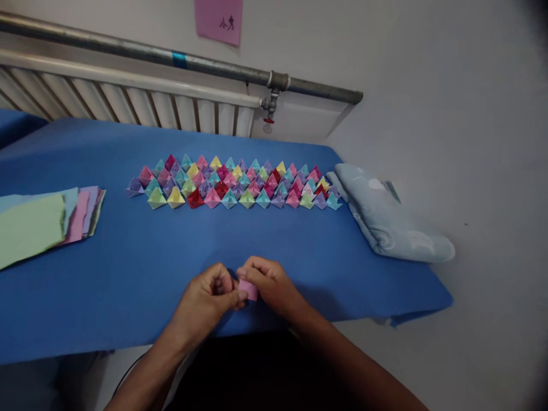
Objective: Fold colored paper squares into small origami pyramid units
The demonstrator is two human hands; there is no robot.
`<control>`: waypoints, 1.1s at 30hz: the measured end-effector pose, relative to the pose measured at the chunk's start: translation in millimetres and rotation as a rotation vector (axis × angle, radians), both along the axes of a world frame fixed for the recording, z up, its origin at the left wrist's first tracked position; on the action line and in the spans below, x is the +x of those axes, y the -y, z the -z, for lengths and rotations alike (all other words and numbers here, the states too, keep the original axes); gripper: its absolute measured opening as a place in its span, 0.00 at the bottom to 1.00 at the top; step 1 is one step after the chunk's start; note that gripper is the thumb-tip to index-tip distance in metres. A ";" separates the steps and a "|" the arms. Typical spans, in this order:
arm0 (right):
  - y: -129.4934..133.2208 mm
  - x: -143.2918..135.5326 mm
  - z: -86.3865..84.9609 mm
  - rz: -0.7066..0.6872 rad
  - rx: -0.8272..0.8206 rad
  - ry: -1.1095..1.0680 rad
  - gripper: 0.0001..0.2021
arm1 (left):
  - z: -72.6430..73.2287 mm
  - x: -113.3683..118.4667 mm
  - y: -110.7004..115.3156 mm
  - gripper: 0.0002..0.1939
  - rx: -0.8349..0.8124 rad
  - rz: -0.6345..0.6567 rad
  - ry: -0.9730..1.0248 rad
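A small, flat pink paper piece (249, 289) is held between both hands (238, 289).

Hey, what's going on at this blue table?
Someone sits or stands at the blue table, pinching a small pink piece of paper between the left hand and right hand. Beyond it stand rows of colorful folded paper shapes. Loose colored sheets lie at the left, and a folded light-blue cloth at the right.

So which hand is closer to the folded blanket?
Right. The right hand is left of the folded blanket and nearer the person; the left hand is farther left, across the small pink paper.
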State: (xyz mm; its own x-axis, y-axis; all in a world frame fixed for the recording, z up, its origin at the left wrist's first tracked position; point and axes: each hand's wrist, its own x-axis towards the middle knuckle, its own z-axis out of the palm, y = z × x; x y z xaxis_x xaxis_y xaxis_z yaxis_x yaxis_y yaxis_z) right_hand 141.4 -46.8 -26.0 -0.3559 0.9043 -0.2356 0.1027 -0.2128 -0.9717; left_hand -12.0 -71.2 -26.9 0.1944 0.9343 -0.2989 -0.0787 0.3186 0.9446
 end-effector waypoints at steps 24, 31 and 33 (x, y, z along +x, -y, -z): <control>6.1 10.0 -11.0 -0.004 0.067 0.118 0.13 | -2.5 -3.7 -7.5 0.20 -0.155 -0.096 0.171; 2.6 11.9 -14.1 -0.126 -0.055 0.103 0.13 | -9.9 -13.4 -13.4 0.12 -0.075 0.054 0.032; 4.8 11.7 -14.1 -0.104 -0.061 0.086 0.12 | -6.7 -11.8 -11.8 0.12 -0.068 -0.015 0.038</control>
State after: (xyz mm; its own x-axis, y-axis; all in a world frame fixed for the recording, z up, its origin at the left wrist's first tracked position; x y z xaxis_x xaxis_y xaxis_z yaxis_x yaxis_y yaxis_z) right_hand 153.2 -51.6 -11.9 -0.4228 0.8467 -0.3231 0.2097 -0.2555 -0.9438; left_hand -23.8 -59.4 -20.2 0.1932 0.9150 -0.3542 -0.1189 0.3802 0.9172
